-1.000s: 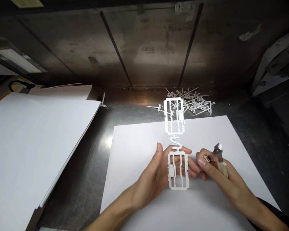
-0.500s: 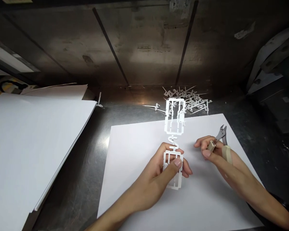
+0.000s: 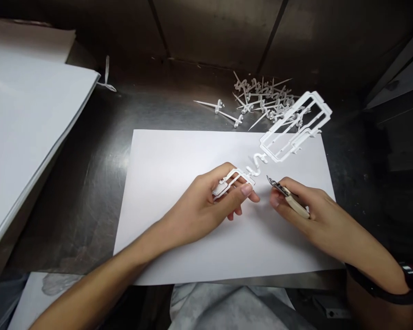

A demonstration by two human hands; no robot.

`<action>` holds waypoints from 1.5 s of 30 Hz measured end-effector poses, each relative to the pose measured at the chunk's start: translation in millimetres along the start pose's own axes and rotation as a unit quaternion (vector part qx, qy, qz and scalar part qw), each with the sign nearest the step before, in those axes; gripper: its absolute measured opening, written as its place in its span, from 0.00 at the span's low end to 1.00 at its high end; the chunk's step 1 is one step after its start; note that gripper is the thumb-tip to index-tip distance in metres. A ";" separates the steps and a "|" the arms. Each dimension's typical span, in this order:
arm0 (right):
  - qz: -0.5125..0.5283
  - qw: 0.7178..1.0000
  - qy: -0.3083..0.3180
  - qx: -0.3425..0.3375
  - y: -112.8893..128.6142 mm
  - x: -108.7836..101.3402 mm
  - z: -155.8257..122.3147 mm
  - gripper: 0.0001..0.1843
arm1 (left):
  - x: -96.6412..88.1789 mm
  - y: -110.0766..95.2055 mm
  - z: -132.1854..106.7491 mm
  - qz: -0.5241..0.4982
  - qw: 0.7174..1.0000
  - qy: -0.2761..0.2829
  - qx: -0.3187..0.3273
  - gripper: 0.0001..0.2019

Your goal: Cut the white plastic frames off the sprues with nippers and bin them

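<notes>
My left hand (image 3: 209,201) pinches the near frame of a white plastic moulding (image 3: 266,137), thumb on top and fingers beneath. The moulding has two slotted rectangular frames joined by a curved S-shaped runner (image 3: 257,164). Its far frame points up and to the right, in the air over the paper's back edge. Closed around the pale handles of side cutters (image 3: 291,199) is my right hand (image 3: 309,211). The cutters' metal jaws point toward the runner, a little apart from it. Both hands are above a white sheet of paper (image 3: 165,192).
Several small white plastic runner scraps (image 3: 265,98) lie heaped behind the paper, with two scraps (image 3: 218,110) to their left. A stack of white sheets (image 3: 27,110) stands on the left. Behind the metal tabletop (image 3: 82,183) rises a dark metal wall (image 3: 213,32).
The moulding has swung from upright to slanting right. My right hand has turned the cutters from pointing away to pointing left, near the runner. My view has tilted downward.
</notes>
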State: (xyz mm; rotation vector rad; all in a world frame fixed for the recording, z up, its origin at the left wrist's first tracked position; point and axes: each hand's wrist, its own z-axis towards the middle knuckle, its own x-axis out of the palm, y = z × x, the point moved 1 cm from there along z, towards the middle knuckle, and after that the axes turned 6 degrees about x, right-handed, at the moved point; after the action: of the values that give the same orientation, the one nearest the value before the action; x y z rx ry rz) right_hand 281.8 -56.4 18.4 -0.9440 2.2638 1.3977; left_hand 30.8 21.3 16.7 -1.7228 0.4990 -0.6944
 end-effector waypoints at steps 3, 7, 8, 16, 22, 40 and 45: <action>-0.004 1.000 0.019 0.002 1.2 3.3 1.0 0.18 | -0.7 -1.8 -0.4 0.012 1.000 0.015 0.003 0.07; 0.005 0.999 0.041 0.006 4.4 5.9 1.2 0.18 | -0.7 -1.9 -0.9 0.026 0.999 0.015 0.010 0.07; 0.006 0.999 0.045 0.006 5.3 5.7 1.0 0.18 | -0.6 -1.8 -0.9 0.029 0.999 0.016 0.011 0.07; 0.019 0.996 0.090 0.012 10.3 5.3 0.7 0.18 | 0.0 0.4 0.3 0.064 0.998 0.013 0.025 0.05; 0.036 0.993 0.115 0.010 15.8 2.8 0.3 0.21 | 1.8 1.9 -0.5 0.055 0.998 0.032 0.027 0.06; 0.014 0.989 0.140 0.039 8.8 0.3 -2.9 0.21 | 3.8 5.6 -1.8 0.061 0.998 0.025 0.020 0.08; 0.018 0.990 0.136 0.037 10.9 -1.4 -4.3 0.21 | 2.6 3.9 -2.5 0.057 0.998 0.029 0.005 0.08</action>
State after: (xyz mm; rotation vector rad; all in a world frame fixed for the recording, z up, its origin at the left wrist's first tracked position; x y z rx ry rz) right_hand 275.7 -56.4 28.5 -1.1360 2.5213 1.2529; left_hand 31.1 16.8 13.9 -1.6541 0.6282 -0.6647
